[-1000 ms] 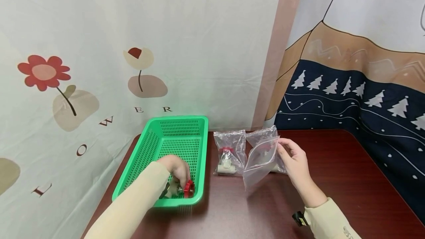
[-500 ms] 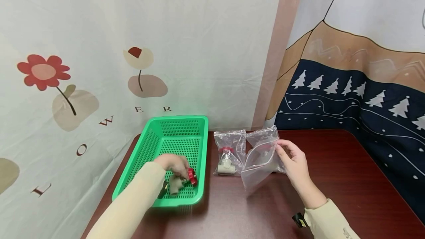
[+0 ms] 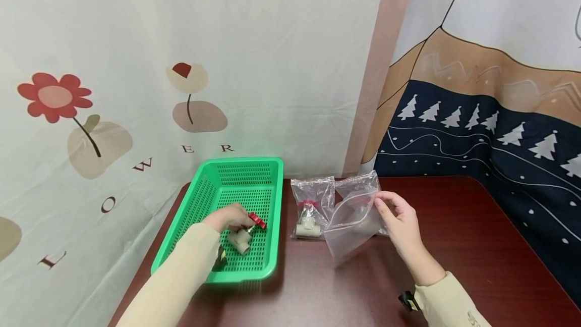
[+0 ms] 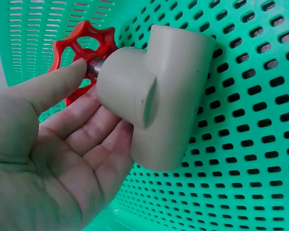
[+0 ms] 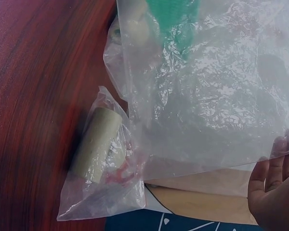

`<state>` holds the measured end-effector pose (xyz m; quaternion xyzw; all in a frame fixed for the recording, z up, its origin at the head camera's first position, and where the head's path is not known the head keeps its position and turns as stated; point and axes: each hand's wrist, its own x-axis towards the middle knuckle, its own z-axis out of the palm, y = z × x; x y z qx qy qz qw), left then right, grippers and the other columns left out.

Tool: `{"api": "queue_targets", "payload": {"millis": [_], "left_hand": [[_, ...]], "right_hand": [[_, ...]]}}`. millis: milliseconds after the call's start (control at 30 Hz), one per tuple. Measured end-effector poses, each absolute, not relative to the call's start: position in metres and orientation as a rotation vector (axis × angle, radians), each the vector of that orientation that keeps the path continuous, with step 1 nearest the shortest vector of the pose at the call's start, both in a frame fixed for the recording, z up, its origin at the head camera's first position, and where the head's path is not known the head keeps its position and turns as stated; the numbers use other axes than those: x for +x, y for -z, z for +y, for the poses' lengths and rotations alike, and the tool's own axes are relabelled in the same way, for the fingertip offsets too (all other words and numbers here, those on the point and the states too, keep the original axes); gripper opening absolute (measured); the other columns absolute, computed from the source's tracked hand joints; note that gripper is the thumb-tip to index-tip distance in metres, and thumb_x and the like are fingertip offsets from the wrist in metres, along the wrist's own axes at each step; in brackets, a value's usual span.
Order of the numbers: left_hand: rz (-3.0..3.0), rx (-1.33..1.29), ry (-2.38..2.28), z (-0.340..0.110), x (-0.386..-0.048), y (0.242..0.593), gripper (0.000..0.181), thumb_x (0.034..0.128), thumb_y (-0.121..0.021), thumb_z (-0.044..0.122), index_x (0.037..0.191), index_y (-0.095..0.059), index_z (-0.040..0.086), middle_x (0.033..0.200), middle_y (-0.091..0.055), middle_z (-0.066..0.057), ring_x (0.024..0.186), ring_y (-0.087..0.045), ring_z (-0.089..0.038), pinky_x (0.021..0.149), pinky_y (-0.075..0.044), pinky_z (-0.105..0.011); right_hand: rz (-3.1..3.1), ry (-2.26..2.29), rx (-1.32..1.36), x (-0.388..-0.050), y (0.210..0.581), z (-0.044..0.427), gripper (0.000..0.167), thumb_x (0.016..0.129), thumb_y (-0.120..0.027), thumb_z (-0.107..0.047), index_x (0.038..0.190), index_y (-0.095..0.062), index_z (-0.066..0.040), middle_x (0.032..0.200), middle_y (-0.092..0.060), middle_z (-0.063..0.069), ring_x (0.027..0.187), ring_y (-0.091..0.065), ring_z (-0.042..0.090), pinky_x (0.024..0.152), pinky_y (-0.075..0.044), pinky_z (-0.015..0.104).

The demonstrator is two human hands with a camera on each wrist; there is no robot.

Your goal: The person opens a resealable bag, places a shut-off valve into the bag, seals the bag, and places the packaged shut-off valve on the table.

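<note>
In the head view, my left hand (image 3: 230,216) is inside the green basket (image 3: 280,191). It holds a stop valve (image 3: 240,241) with a beige tee-shaped body and a red handwheel (image 3: 256,220). The left wrist view shows the thumb against the stem of the valve (image 4: 176,96), the other fingers beneath the body. To the right, my right hand (image 3: 403,223) pinches the edge of a clear zip bag (image 3: 347,241), whose mouth gapes open. Seen from the right wrist, the raised bag (image 5: 207,106) hangs from the fingertips of the hand (image 5: 277,187).
A bagged valve (image 3: 308,223) lies on the dark red table (image 3: 463,246) beside the basket. Another bagged valve (image 5: 98,144) lies behind the raised bag, mostly hidden in the head view. A printed cloth backdrop (image 3: 290,74) stands behind the table.
My left hand has lifted the valve slightly and drawn it back from the basket's near end, tilting its red handwheel upward. The right hand stays nearly still, the bag shifting slightly left.
</note>
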<state>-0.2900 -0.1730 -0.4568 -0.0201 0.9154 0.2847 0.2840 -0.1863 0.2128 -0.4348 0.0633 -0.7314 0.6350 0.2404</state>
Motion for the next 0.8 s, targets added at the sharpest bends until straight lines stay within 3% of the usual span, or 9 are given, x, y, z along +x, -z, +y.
{"api": "queue_targets", "payload": {"millis": [200,367,500,600,667,800], "left_hand": [[2.433,0.067,-0.646,-0.172,-0.290,0.453,0.037,0.0878,-0.066,0.014,0.056,-0.048,0.016,0.052,-0.038,0.005,0.051,-0.032,-0.009,0.053,-0.032,-0.022],[2.456,-0.009,-0.673,-0.172,-0.290,0.450,0.041,0.0860,-0.067,0.013,0.053,-0.044,0.017,0.050,-0.035,0.006,0.049,-0.030,-0.008,0.052,-0.032,-0.023],[2.471,-0.104,-0.815,-0.174,-0.292,0.443,0.030,0.0836,-0.069,0.014,0.058,-0.054,0.012,0.055,-0.044,0.004,0.051,-0.038,-0.009,0.054,-0.038,-0.024],[2.459,-0.138,-1.032,-0.178,-0.294,0.437,0.013,0.0840,-0.070,0.014,0.081,-0.069,0.002,0.075,-0.062,-0.004,0.065,-0.056,-0.012,0.062,-0.049,-0.027],[2.436,-0.166,-1.221,-0.182,-0.294,0.432,0.026,0.0849,-0.070,0.016,0.103,-0.069,-0.002,0.099,-0.067,-0.015,0.084,-0.064,-0.021,0.073,-0.055,-0.031],[2.300,-0.283,-1.654,-0.184,-0.291,0.419,0.048,0.0874,-0.068,0.023,0.127,-0.057,0.000,0.136,-0.051,-0.019,0.121,-0.053,-0.029,0.097,-0.048,-0.038]], "right_hand": [[-2.016,-1.721,0.198,-0.187,0.435,0.214,0.016,0.091,-0.058,0.000,0.104,-0.061,0.007,0.091,-0.065,-0.018,0.085,-0.060,0.000,0.076,-0.048,0.010],[-2.002,-1.736,0.181,-0.187,0.436,0.213,0.015,0.091,-0.059,0.000,0.103,-0.062,0.007,0.089,-0.066,-0.017,0.085,-0.061,0.000,0.077,-0.049,0.010],[-2.015,-1.729,0.173,-0.187,0.435,0.214,0.015,0.091,-0.059,-0.001,0.104,-0.062,0.007,0.089,-0.066,-0.018,0.084,-0.061,0.000,0.077,-0.049,0.010],[-2.028,-1.723,0.171,-0.187,0.433,0.214,0.016,0.090,-0.060,0.001,0.104,-0.062,0.007,0.089,-0.065,-0.019,0.083,-0.060,-0.001,0.076,-0.049,0.010],[-2.024,-1.719,0.157,-0.185,0.428,0.212,0.016,0.088,-0.061,0.003,0.103,-0.062,0.007,0.088,-0.065,-0.018,0.082,-0.060,0.000,0.075,-0.049,0.010],[-1.995,-1.679,0.073,-0.179,0.413,0.206,0.015,0.083,-0.065,0.006,0.098,-0.064,0.007,0.082,-0.065,-0.015,0.076,-0.060,0.001,0.072,-0.050,0.010]]}}
